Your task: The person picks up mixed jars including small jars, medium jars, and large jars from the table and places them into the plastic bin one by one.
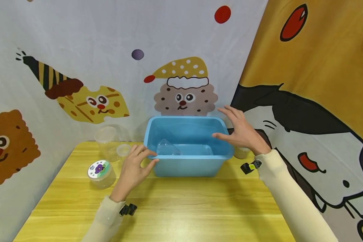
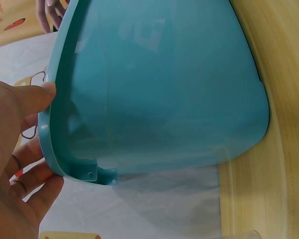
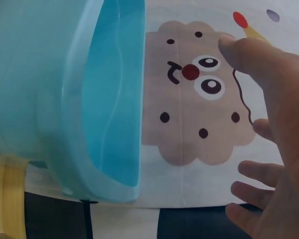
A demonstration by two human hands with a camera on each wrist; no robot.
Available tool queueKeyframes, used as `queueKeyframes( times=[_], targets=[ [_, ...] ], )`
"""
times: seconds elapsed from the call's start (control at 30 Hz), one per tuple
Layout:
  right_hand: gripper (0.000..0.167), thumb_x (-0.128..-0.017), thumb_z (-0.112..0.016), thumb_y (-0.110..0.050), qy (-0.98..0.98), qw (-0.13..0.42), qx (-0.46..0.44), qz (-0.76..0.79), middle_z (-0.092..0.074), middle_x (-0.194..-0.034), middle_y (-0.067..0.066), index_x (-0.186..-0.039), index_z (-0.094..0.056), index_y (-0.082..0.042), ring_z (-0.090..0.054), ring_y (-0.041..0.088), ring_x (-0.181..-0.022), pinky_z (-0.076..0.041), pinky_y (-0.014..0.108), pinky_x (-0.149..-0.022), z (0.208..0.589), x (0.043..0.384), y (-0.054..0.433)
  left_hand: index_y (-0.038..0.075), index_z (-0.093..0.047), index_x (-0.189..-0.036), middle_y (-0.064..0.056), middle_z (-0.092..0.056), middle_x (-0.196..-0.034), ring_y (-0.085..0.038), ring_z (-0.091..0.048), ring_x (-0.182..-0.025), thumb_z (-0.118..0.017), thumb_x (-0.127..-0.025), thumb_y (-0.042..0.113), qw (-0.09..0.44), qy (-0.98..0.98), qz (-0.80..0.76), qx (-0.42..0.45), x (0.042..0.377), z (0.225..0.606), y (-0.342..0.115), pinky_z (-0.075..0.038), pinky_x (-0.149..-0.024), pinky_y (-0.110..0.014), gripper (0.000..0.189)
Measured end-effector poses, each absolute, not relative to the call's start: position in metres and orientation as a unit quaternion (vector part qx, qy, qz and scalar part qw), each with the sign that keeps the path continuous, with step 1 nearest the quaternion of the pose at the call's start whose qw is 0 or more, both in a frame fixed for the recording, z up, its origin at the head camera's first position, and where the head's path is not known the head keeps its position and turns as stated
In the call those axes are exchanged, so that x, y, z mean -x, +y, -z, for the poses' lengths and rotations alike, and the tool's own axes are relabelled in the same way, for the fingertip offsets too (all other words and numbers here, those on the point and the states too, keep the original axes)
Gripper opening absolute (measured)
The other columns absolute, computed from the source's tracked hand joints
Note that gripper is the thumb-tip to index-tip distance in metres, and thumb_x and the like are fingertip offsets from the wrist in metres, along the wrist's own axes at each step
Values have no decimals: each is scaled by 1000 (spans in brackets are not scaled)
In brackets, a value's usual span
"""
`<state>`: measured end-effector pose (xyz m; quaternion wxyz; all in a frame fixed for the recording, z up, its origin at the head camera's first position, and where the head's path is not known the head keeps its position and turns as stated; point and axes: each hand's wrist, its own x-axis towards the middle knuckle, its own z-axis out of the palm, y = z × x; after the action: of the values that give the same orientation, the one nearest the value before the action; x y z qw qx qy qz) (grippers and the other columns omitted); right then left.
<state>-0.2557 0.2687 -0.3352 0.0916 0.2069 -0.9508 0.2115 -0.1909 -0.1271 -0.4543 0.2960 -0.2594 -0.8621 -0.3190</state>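
Note:
A blue plastic bin (image 1: 187, 166) stands on the wooden table against the back cloth. Inside it, at the left, lies a clear plastic cup (image 1: 167, 148) on its side. My left hand (image 1: 135, 169) is at the bin's front left corner, thumb on the front of the rim and fingers around the corner. In the left wrist view the thumb tip overlaps the rim edge (image 2: 46, 119). Raised over the bin's right end, my right hand (image 1: 243, 129) has its fingers spread and holds nothing. In the right wrist view a gap separates that hand from the bin (image 3: 74, 99).
Left of the bin stand a tall clear cup (image 1: 106, 143), a small clear container (image 1: 123, 150) partly behind my left hand, and a round jar with a flower-printed lid (image 1: 99, 169). Another clear container (image 1: 241, 153) shows beyond the bin's right side. Cartoon-printed cloth (image 1: 181, 30) hangs behind.

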Motion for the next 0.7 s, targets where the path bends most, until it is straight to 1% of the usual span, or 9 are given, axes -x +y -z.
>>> queueKeyframes(
  times=[0.13, 0.27, 0.4, 0.6, 0.7],
  targets=[
    [100, -82, -83, -52, -951, 106, -191, -220, -16, -172, 11, -162, -29, -27, -16, 40, -156, -33, 76, -110, 338, 255, 274, 19, -75, -99, 2, -62, -92, -14, -45, -84, -86, -85, 22, 298, -862, 318, 258, 191, 455, -127, -40, -71, -31, 18],
    [102, -82, -83, -50, -949, 120, -184, -227, -13, -173, 10, -163, -27, -27, -14, 40, -157, -27, 77, -112, 340, 255, 279, 19, -75, -99, 1, -62, -91, -14, -45, -84, -86, -85, 23, 298, -863, 318, 256, 191, 455, -127, -40, -71, -30, 18],
    [105, -82, -83, -51, -949, 130, -169, -232, -10, -174, 8, -164, -22, -30, -12, 42, -157, -23, 79, -113, 344, 256, 286, 19, -75, -98, 1, -63, -91, -14, -45, -84, -86, -85, 22, 299, -862, 318, 256, 191, 455, -126, -40, -71, -30, 17],
    [112, -79, -84, -55, -949, 138, -138, -246, -7, -174, 5, -165, -15, -35, -9, 40, -159, -22, 82, -110, 351, 256, 295, 18, -76, -98, 3, -63, -92, -14, -46, -85, -86, -85, 23, 299, -864, 317, 253, 190, 454, -125, -41, -71, -30, 18],
    [113, -79, -84, -55, -949, 141, -126, -254, -6, -174, 5, -165, -12, -36, -8, 40, -159, -22, 83, -110, 354, 256, 300, 18, -76, -99, 3, -63, -92, -14, -46, -86, -85, -86, 25, 293, -867, 318, 249, 189, 453, -126, -41, -72, -31, 17]
  ],
)
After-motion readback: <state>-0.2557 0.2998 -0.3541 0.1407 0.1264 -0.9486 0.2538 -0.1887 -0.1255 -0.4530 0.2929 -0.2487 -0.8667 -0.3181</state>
